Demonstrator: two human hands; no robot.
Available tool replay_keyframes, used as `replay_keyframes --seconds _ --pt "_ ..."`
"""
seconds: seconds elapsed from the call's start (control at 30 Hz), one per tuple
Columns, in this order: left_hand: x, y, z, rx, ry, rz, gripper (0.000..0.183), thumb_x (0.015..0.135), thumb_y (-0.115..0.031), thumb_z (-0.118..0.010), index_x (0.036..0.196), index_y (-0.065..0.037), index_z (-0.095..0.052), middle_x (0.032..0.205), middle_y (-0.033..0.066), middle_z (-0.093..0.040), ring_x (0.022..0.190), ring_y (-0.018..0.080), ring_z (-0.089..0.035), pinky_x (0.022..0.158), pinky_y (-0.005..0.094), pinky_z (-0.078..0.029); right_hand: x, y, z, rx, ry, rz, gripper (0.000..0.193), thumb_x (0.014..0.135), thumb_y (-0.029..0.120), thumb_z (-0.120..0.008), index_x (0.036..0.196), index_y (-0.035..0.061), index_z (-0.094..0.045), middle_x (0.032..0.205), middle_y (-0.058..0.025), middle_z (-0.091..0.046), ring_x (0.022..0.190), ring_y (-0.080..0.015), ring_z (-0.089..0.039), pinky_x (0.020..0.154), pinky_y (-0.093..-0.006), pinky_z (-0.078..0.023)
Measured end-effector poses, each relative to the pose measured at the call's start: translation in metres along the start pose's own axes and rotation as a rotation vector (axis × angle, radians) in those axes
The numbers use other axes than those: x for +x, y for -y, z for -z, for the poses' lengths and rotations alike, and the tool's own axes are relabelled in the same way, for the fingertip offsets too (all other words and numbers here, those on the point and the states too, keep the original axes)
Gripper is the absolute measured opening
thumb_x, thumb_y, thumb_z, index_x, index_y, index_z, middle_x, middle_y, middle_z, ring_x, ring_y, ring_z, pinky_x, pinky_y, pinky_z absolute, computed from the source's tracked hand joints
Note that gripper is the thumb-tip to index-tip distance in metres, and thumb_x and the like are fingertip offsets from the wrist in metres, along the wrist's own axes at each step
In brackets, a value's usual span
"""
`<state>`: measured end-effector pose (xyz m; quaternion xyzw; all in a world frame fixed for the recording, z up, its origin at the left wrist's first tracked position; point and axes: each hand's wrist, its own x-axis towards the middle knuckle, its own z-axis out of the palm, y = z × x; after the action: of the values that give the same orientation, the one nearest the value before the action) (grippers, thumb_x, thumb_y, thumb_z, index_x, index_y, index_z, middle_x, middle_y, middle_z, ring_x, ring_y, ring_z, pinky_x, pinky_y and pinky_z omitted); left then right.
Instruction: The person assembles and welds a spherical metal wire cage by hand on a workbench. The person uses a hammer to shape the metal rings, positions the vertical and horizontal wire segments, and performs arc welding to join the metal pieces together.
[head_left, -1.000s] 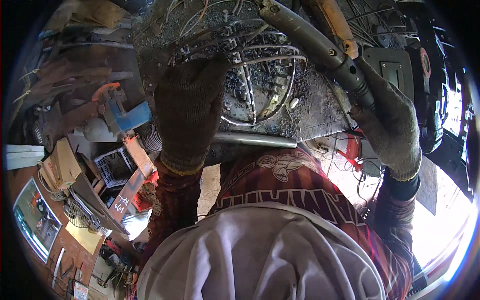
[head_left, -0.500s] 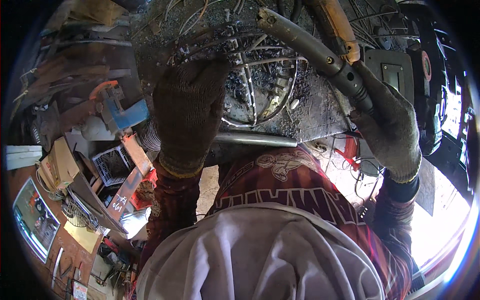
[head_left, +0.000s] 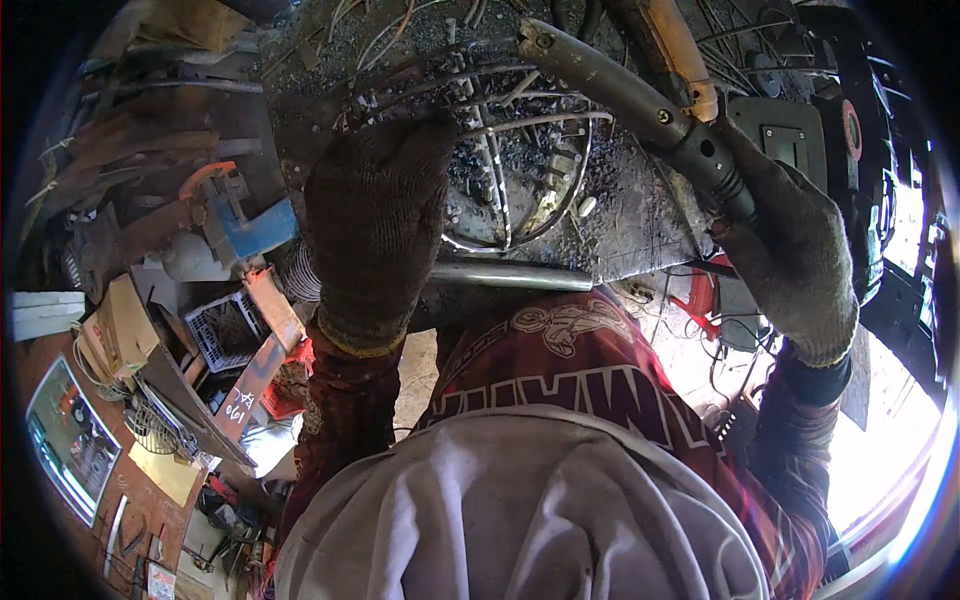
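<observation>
My right hand [head_left: 795, 255], in a grey knitted glove, is wrapped round the ribbed end of a dark grey tube-shaped tool [head_left: 630, 105] with a screw and a round hole in its side. The tool slants up and left over the workbench. My left hand [head_left: 375, 225], in a darker knitted glove, is closed at the left edge of a round frame of bent metal rod [head_left: 570, 205] with cross bars. Its fingers point away from me, and what they hold is hidden. A plain metal pipe [head_left: 510, 276] lies along the bench's near edge.
The dark workbench [head_left: 640, 235] is strewn with grit and loose rods. An orange-brown cylinder [head_left: 680, 60] lies beyond the tool. To the left are a blue metal piece [head_left: 260, 230] and a white plastic crate [head_left: 225, 330]. Something red [head_left: 700, 300] and cables sit below the bench at right.
My right hand and the held end of the tool have shifted slightly right and toward me. The left hand stays almost in place beside the round frame.
</observation>
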<state>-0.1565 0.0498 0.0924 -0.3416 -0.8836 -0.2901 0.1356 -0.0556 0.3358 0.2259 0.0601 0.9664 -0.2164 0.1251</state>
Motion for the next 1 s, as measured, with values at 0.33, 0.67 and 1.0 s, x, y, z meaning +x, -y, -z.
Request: replay_keyframes --seconds 0.33,0.67,1.0 --pt "0.004 -0.004 0.002 0.009 -0.014 -0.014 0.027 0.079 -0.008 -0.069 0.106 -0.010 -0.071 0.094 0.0091 -0.069 0.081 0.0314 -0.066 0.076 0.0442 -0.053 0.008 0.004 0.013 0.003 0.037 0.030 0.065 0.082 0.009 -0.075 0.143 0.0039 -0.056 0.097 -0.0159 -0.072 0.077 -0.0178 -0.068 0.072 -0.0345 -0.054" --pt "0.006 -0.004 0.004 0.027 0.018 -0.017 0.027 0.078 -0.005 -0.067 0.105 -0.008 -0.069 0.097 0.0103 -0.070 0.084 0.0322 -0.067 0.076 0.0440 -0.054 0.011 0.004 0.012 -0.132 0.036 0.080 0.071 0.077 0.009 -0.074 0.145 0.0029 -0.054 0.099 -0.0192 -0.072 0.079 -0.0255 -0.071 0.075 -0.0372 -0.056" --pt "0.005 -0.008 0.006 0.036 0.031 0.003 0.025 0.081 -0.006 -0.066 0.106 -0.008 -0.069 0.097 0.0099 -0.069 0.084 0.0315 -0.067 0.076 0.0428 -0.053 0.013 0.004 0.012 -0.141 0.052 0.081 0.072 0.074 0.006 -0.070 0.145 0.0030 -0.054 0.103 -0.0203 -0.070 0.081 -0.0287 -0.070 0.075 -0.0395 -0.056"
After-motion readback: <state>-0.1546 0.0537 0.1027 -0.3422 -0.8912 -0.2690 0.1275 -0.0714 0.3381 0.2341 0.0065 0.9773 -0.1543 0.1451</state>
